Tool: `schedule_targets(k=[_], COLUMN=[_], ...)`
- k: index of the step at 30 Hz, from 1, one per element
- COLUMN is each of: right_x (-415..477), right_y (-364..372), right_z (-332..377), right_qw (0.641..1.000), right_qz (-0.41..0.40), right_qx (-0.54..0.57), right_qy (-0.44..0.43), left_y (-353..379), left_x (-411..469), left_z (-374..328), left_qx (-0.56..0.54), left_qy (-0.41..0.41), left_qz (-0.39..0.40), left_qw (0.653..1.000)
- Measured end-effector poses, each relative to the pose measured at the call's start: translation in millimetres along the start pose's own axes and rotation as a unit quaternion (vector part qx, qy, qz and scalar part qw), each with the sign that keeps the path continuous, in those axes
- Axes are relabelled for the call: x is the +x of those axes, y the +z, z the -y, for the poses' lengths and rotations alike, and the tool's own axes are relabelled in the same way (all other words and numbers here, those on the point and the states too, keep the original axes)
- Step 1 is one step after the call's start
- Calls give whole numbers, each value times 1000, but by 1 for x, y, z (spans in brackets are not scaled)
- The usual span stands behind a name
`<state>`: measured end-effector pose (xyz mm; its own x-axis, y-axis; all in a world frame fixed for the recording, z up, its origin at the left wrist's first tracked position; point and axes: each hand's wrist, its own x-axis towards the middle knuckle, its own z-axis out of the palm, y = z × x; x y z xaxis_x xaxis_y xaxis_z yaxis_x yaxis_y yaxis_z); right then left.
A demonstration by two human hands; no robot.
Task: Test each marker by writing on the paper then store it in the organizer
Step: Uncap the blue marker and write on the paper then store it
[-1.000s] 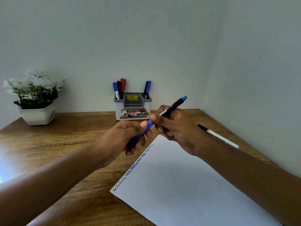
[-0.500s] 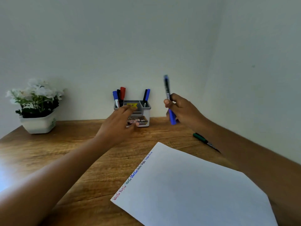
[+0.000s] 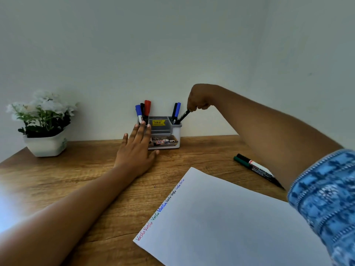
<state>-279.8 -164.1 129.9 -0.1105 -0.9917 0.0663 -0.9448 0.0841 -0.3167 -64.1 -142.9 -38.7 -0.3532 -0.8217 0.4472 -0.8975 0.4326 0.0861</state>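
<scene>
A white and grey organizer (image 3: 173,131) stands at the back of the wooden desk against the wall. My right hand (image 3: 197,99) pinches the top end of a black marker (image 3: 182,117) that leans into the organizer's right compartment, beside two markers (image 3: 176,112) standing there. Three markers (image 3: 144,111), blue, black and red, stand in its left compartment. My left hand (image 3: 135,148) presses flat with straight fingers against the organizer's left front. White paper (image 3: 226,219) with coloured words along its left edge lies in front. Two markers (image 3: 253,167), green and black, lie on the desk to the right.
A white pot of white flowers (image 3: 45,121) stands at the back left. Walls close the desk at the back and on the right. My right forearm reaches over the loose markers, a blue patterned sleeve (image 3: 324,198) at the right edge.
My right hand carried the marker from in front of me up and then down into the organizer's right compartment. My left hand let go of it and moved to the organizer's front.
</scene>
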Motion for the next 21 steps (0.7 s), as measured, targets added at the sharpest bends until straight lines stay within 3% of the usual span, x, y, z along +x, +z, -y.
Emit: schedule_targets(k=[9, 21], right_x=[33, 14], right_y=[46, 66], right_z=[-9, -11], right_qw=[971, 983], right_qz=[-106, -80], right_qx=[208, 150], right_qy=[42, 67], left_y=[-1, -1], left_x=[1, 1], left_z=[0, 3], left_qx=[-29, -27], left_qy=[9, 14], left_qz=[-9, -1], left_qw=[1000, 1000])
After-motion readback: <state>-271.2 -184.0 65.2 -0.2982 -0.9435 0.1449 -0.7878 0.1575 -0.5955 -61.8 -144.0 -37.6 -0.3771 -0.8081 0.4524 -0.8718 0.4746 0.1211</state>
